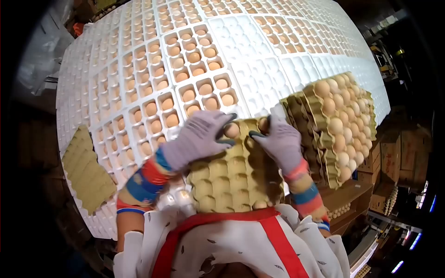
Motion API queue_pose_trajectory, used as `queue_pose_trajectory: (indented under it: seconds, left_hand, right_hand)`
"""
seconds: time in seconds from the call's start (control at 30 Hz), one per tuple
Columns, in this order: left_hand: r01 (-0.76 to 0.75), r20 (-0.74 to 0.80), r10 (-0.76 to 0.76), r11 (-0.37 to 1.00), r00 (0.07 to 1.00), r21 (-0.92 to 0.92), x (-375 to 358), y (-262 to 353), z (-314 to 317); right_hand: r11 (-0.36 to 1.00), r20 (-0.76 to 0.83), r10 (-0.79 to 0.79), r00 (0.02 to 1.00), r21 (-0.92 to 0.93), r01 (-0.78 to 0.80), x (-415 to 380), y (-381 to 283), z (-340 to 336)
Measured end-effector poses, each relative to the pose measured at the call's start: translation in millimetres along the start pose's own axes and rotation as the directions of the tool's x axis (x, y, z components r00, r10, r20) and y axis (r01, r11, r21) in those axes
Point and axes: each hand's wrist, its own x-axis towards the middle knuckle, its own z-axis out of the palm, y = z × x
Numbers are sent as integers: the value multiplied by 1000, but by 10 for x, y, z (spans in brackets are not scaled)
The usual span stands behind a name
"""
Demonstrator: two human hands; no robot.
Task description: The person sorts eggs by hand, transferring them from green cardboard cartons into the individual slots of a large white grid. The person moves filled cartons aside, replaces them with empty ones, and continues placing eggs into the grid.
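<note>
My left hand (201, 137), in a pale glove with dark fingertips, curls its thumb and fingers around a brown egg (231, 130) at the far edge of a cardboard egg tray (220, 178). My right hand (282, 142), gloved alike, pinches another egg (263, 124) at the same edge, partly hidden by the fingers. Most of this tray's cups hold nothing, though one egg (260, 204) sits at its near edge against my apron. Just beyond my hands, white foam trays (261, 83) have vacant cells, while a foam tray to their left holds several eggs (211, 103).
To my right stands a tilted stack of cardboard trays full of eggs (345, 125). An upturned cardboard tray (87, 169) lies at the left edge. Foam trays with eggs (192, 55) spread across the table. Cardboard boxes (398, 157) stand beyond its right side.
</note>
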Motion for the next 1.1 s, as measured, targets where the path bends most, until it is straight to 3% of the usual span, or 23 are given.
queue_pose_trajectory:
  seconds: [0.03,0.1,0.13,0.2,0.23,0.3,0.33,0.4,0.43,0.47,0.5,0.57,0.63,0.7,0.73,0.77,0.8,0.87,0.93,0.97,1.03,1.07,1.1]
  left_hand:
    - [-5,-64,13,992,998,125,-63,134,222]
    - [15,-82,12,947,997,322,-64,132,506]
    - [71,-99,-46,961,994,268,-70,126,532]
    - [176,-116,-159,972,980,157,-87,118,522]
    - [213,-236,-252,961,939,-177,-97,129,525]
    - [102,-309,-494,643,812,-759,-163,197,519]
    - [31,-195,-559,369,806,-929,-166,165,421]
    - [-151,-2,-585,-206,811,-967,-205,397,246]
    - [-148,48,-548,-308,835,-940,-225,381,282]
    - [-85,73,-506,-282,860,-956,-251,313,411]
    - [50,101,-456,-124,884,-991,-273,287,570]
    - [493,290,-442,465,849,-735,-431,588,680]
    - [197,340,-98,942,935,-271,-612,1350,619]
    - [-49,141,47,999,989,12,-891,1633,1068]
    - [-14,302,2,999,953,35,-869,1731,1134]
    - [18,454,-45,998,890,63,-856,1818,1190]
    - [-7,368,-38,993,929,121,-909,1797,1383]
    - [73,283,-63,997,957,-25,-881,1780,1294]
    - [93,30,-89,958,996,-271,-954,1706,1162]
    - [300,238,-207,826,949,-478,-894,1549,1142]
    - [483,473,-308,-47,826,-874,-857,1208,1213]
    - [337,324,-167,51,931,-940,-964,1127,1148]
    - [-11,-17,-7,500,1000,-866,-947,1213,1045]
  right_hand:
    - [993,43,57,997,-106,-52,51,-14,121]
    - [997,-134,41,990,74,-31,181,265,315]
    - [903,-188,-17,982,419,96,207,512,400]
    - [377,-4,9,1000,926,1,-80,698,234]
    - [43,30,-54,998,999,-28,-203,847,253]
    - [-509,252,67,965,841,-184,-428,876,337]
    - [-567,198,26,980,810,-149,-463,842,343]
    - [-193,69,-50,996,978,-78,-451,879,322]
    - [277,21,-122,992,961,14,-403,879,251]
    - [674,-157,-227,961,687,271,-414,797,215]
    - [871,-244,-391,888,213,442,-458,633,168]
    - [822,-54,-554,831,-190,536,-386,604,331]
    - [855,24,-506,862,-118,506,-332,654,261]
    - [837,-268,-302,915,385,389,-482,811,259]
    - [569,-284,-177,942,752,334,-577,852,246]
    - [51,-176,-130,976,982,184,-754,967,164]
    - [-136,-90,-155,984,988,69,-1027,995,23]
    - [-146,-10,-236,972,989,-25,-1395,1181,-28]
    - [305,94,-323,942,952,9,-1621,1298,-66]
    - [604,20,-362,932,766,219,-1752,1273,-29]
    - [869,-63,-487,871,66,490,-2013,1141,105]
    - [889,19,-454,891,-63,454,-2064,1010,164]
    - [885,97,-411,906,-193,423,-2088,898,217]
